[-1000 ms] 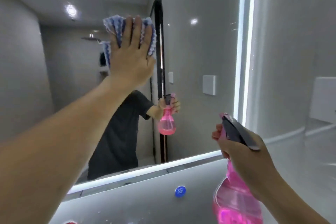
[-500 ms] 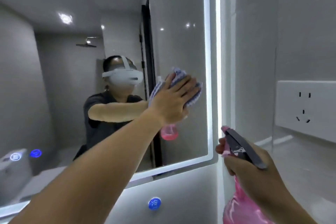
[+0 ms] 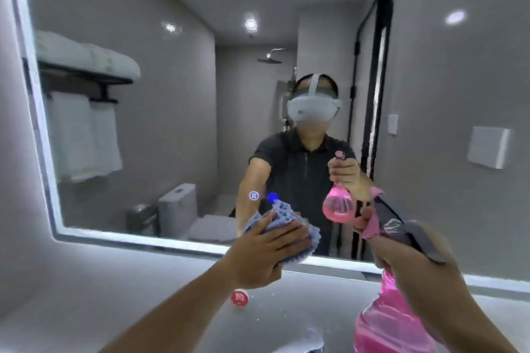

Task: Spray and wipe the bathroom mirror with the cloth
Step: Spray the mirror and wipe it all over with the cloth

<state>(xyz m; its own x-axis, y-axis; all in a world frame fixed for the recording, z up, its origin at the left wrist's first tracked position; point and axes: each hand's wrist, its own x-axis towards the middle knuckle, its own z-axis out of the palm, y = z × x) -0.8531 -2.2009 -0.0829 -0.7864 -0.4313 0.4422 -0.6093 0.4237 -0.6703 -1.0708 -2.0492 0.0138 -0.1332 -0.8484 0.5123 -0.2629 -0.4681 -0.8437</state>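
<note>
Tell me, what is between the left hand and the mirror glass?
The blue cloth lies between them: the left hand presses it flat against the mirror, near its lit lower edge. The head view shows this.

Soft, even, fairly dim grey light fills the room. Recessed ceiling spots (image 3: 250, 23) reflect as small glaring discs in the mirror (image 3: 172, 123), whose lit edge strip (image 3: 137, 239) glows white. Wide-angle distortion bows the left frame. Everything is slightly soft; the near forearms blur most.
</note>
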